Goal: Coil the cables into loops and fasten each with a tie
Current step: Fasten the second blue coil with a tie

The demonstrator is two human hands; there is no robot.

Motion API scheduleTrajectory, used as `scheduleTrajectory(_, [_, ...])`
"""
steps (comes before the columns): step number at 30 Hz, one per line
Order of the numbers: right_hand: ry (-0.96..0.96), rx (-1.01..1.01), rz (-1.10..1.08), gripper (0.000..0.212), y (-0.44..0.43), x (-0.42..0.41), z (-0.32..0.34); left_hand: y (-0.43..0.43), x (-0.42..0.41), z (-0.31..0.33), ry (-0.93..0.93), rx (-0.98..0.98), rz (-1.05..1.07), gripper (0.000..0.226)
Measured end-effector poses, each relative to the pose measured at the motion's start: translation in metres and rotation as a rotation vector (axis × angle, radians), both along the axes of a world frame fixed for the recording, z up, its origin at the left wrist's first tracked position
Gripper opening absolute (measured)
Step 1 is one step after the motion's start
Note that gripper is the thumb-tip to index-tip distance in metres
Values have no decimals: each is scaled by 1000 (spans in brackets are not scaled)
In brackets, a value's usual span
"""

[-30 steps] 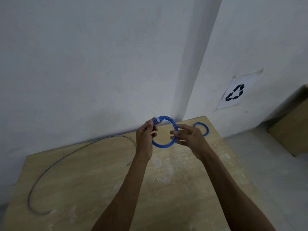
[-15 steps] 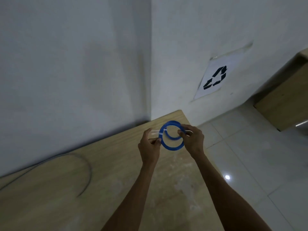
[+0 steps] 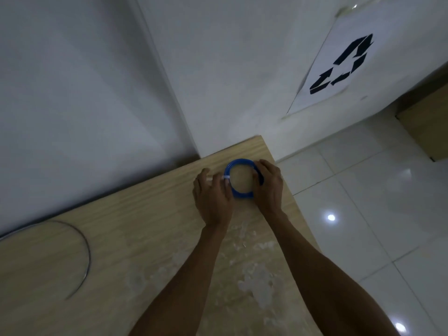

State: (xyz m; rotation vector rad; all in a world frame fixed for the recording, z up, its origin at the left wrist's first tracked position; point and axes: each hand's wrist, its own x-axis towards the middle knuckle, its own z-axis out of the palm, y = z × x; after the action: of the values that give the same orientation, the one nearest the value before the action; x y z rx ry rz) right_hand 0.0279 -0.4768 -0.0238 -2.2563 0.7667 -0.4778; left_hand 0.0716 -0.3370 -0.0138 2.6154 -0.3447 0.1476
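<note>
At far left, a thin grey cable (image 3: 82,241) is seen lying uncoiled on the wooden desk (image 3: 135,229); it runs in from the left edge along the wall and sweeps in an open arc that curves down toward the near side, its free end pointing down and left. Pale scuffed patches are noted on the desk surface nearer the camera. Toward the desk's far right corner, the left hand (image 3: 213,197) is seen palm-down, its grip pinched together on the left side of a blue cable coil (image 3: 238,177), at the spot where a white tie (image 3: 224,177) is wrapped across the strands. The tie's tail is seen pointing left, roughly level, and passing under the left fingers. The coil is wound as a nearly round loop of several turns, with no clear long axis; its opening faces upward and bare desk is visible through it. Whether the coil rests flat on the desk or is held just above it cannot be told. The right hand (image 3: 268,185) is seen closed over the coil's right side, fingers curled over the rim, thumb hidden. Beyond the desk's right edge, a glossy white tiled floor (image 3: 363,202) with light reflections is recorded, and on the white wall above, a paper sheet bearing a black recycling symbol (image 3: 344,64).
</note>
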Motion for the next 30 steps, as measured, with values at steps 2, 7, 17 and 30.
scheduleTrajectory(2, [-19,0,9,40,1,-4,-9,1,3,-12,-3,-6,-90,25])
scheduleTrajectory(7, [54,-135,141,67,8,-18,-19,4,3,-27,54,-2,-144,42])
scheduleTrajectory(17, [258,-240,204,77,15,-19,-18,11,2,-31,107,76,-287,60])
scheduleTrajectory(30, [318,-264,146,83,17,-23,-18,10,1,-37,96,146,-167,72])
